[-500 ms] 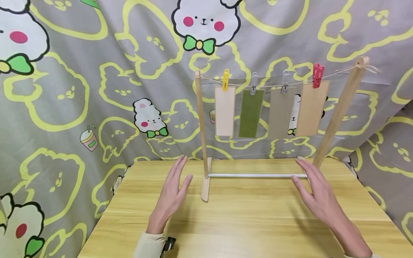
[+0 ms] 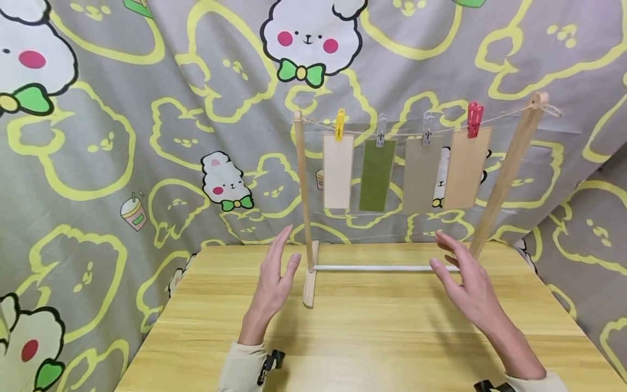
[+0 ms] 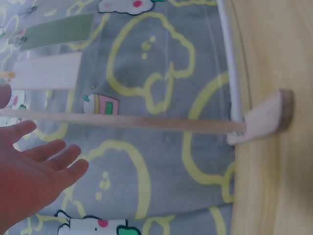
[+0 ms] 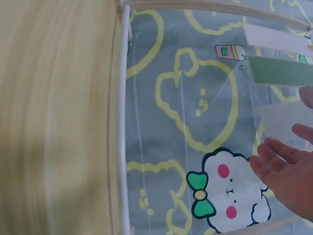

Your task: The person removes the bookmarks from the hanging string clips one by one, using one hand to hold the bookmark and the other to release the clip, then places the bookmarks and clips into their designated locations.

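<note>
The left hand and the right hand hold nothing, with fingers loosely extended. The rack stands beyond the fingers; any touch should be gentle and even, since its string looks thin. Cards hang by pegs higher than the fingertips. The bar runs low between them; the right hand hides the right post's bottom.

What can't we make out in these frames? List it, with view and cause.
- Head: white bar's right end, hidden behind the right hand.
- Head: base of the right post, behind the same hand.
- Head: black device at the right wrist, cut by the bottom edge.
- Left wrist: yellow clip, blurred, at the left edge.
</note>
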{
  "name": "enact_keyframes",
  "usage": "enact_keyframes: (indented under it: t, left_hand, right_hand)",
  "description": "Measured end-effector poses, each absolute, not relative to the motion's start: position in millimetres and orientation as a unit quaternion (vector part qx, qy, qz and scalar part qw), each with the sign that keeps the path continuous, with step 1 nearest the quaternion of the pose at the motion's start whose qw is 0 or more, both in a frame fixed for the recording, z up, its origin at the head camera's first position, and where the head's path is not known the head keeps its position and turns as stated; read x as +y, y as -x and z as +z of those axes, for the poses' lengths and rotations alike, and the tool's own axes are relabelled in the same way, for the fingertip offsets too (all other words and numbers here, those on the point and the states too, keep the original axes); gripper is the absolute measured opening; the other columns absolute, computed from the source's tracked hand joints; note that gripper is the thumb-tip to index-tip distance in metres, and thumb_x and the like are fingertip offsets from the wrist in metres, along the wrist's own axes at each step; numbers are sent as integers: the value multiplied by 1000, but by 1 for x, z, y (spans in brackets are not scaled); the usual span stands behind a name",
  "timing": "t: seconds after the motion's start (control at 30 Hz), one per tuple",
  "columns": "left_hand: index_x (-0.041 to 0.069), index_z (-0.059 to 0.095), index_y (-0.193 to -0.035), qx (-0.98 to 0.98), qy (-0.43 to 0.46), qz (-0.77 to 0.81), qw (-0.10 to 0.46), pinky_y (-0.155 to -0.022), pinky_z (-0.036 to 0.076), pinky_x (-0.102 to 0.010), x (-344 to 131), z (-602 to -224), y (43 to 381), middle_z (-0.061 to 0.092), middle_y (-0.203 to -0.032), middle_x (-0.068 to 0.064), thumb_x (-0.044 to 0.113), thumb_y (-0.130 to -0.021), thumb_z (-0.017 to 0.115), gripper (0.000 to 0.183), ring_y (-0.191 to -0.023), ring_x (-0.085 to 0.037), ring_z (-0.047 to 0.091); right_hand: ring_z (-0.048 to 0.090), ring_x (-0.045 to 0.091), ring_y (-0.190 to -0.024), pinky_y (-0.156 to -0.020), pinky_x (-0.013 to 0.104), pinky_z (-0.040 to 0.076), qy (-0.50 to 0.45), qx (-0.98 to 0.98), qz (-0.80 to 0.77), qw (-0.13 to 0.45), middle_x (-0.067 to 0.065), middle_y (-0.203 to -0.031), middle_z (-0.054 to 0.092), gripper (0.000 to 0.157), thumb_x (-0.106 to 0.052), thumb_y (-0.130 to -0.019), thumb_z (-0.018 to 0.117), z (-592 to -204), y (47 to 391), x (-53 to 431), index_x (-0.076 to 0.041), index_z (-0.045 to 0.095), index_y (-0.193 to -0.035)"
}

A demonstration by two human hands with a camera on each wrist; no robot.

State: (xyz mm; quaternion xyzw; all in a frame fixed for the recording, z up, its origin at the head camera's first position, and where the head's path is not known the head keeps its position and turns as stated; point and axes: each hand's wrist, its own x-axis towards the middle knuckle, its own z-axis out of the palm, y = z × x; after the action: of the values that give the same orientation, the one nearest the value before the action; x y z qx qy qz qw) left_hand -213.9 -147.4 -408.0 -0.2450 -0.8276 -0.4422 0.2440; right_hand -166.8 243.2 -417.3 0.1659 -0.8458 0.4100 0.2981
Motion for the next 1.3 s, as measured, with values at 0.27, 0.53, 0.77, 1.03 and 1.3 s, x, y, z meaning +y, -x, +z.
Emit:
enact_keyframes:
  t: [0.27, 0.53, 0.77, 1.03, 1.3]
  left_hand:
    - [18, 37, -159, -771, 261, -529, 239, -115, 38, -53, -129, -394, 222, 43, -158, -5, 17, -108, 51, 53, -143, -27, 43]
    - [6, 38, -156, -732, 261, -581, 242, -114, 38, -55, -111, -390, 228, 44, -155, -17, 17, -109, 49, 50, -142, -39, 43]
    - [0, 39, -154, -712, 258, -598, 263, -111, 41, -58, -100, -387, 240, 49, -151, -16, 9, -108, 49, 48, -136, -37, 50]
    - [8, 44, -153, -695, 270, -607, 274, -111, 41, -58, -88, -378, 245, 48, -153, -5, 8, -104, 58, 51, -140, -24, 45]
    - [-11, 45, -144, -669, 273, -634, 276, -110, 41, -58, -82, -344, 227, 52, -145, -28, -3, -102, 54, 44, -134, -43, 48]
  right_hand:
    - [52, 14, -129, -104, 11, 39, -199, -836, 429, 278, 10, -143, 56, 61, -5, -102, 60, -401, 172, 233, -24, 41, -157]
    - [55, 20, -126, -104, 17, 43, -228, -823, 424, 301, 7, -140, 59, 57, -3, -101, 61, -383, 184, 217, -18, 45, -154]
    - [57, 21, -122, -101, 16, 45, -256, -808, 418, 326, 16, -135, 62, 55, 2, -98, 64, -363, 196, 214, -5, 48, -150]
    - [61, 25, -117, -101, 16, 46, -268, -798, 397, 366, 12, -132, 64, 65, 6, -87, 76, -340, 204, 210, -7, 54, -146]
    - [64, 31, -113, -99, 17, 47, -298, -785, 367, 399, 12, -132, 66, 69, 6, -77, 84, -318, 210, 203, -5, 59, -140]
